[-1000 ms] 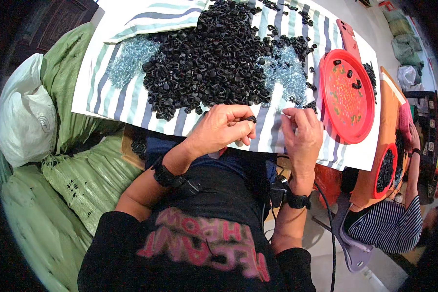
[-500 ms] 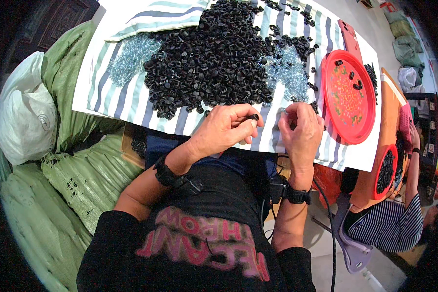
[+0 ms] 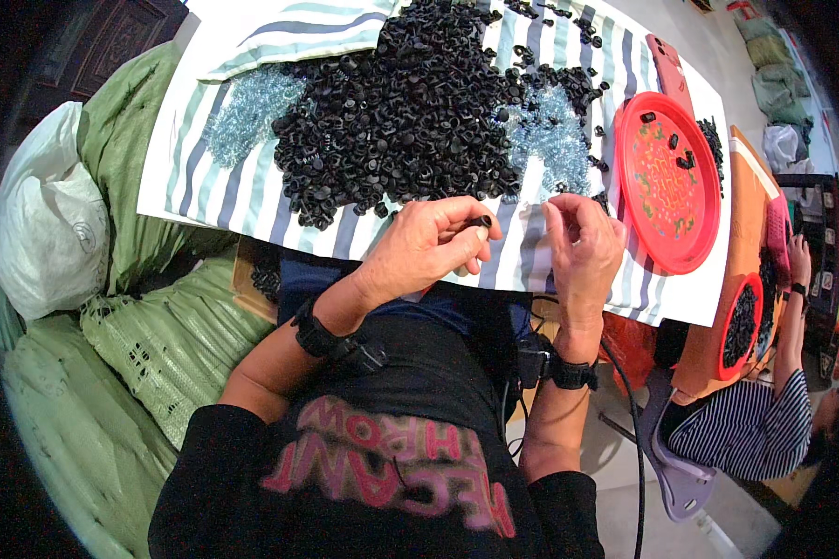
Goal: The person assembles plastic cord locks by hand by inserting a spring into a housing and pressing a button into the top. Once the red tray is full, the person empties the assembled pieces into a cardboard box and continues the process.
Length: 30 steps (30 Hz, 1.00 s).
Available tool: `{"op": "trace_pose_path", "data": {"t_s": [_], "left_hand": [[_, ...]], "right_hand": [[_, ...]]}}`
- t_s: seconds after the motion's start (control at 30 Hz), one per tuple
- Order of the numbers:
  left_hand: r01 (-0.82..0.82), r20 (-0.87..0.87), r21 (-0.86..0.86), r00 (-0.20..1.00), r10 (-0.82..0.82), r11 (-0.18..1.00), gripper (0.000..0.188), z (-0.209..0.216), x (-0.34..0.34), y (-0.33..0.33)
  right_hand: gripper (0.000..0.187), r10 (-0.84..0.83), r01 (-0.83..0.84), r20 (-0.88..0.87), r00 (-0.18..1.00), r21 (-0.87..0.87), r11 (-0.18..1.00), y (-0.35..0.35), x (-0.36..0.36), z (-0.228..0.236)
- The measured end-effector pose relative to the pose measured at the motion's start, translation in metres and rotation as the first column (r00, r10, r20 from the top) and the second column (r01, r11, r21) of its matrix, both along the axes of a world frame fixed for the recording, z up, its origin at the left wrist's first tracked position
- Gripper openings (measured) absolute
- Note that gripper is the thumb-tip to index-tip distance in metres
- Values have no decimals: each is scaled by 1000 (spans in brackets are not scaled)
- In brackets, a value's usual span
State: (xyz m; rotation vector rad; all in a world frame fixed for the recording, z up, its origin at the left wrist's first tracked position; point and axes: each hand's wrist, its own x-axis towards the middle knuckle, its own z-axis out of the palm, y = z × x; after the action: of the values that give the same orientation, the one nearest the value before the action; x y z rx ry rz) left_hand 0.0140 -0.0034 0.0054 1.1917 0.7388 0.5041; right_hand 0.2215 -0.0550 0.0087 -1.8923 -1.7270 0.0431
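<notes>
My left hand [image 3: 426, 244] is closed, pinching a small black cylindrical plastic part [image 3: 484, 222] between thumb and forefinger at the near edge of the table. Close by on the right, my right hand [image 3: 587, 244] has its fingers curled in with thumb and forefinger near each other; whatever is between them is too small to make out. Just beyond it lies a loose pile of small clear-bluish coil springs [image 3: 555, 140]. A large heap of black plastic parts [image 3: 391, 130] covers the middle of the striped cloth [image 3: 242, 200].
A second spring pile [image 3: 252, 116] lies left of the heap. On the right stands a red tray [image 3: 662, 233] with a few black parts, near a pink phone [image 3: 668, 70]. Green sacks [image 3: 172, 345] fill the left side. A person in a striped top [image 3: 746, 429] sits at right.
My right hand has shifted slightly right, away from my left, and its fingertips have turned up a little. My left hand keeps its pinch on the black part, almost still.
</notes>
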Motion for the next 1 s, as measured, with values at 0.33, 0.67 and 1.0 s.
{"op": "trace_pose_path", "data": {"t_s": [0.33, 0.67, 1.0], "left_hand": [[-24, 75, -34, 997, 26, 999, 17, -9, -6, 0], [-10, 72, 9, 997, 10, 1000, 17, -7, -6, 1], [-10, 60, 12, 998, 9, 1000, 18, -5, -4, 0]], "right_hand": [[16, 111, -117, 107, 988, 47, 992, 8, -13, -4], [15, 78, -71, 175, 981, -46, 996, 18, -21, 1], [12, -6, 2, 151, 988, 24, 1000, 10, 3, 0]]}}
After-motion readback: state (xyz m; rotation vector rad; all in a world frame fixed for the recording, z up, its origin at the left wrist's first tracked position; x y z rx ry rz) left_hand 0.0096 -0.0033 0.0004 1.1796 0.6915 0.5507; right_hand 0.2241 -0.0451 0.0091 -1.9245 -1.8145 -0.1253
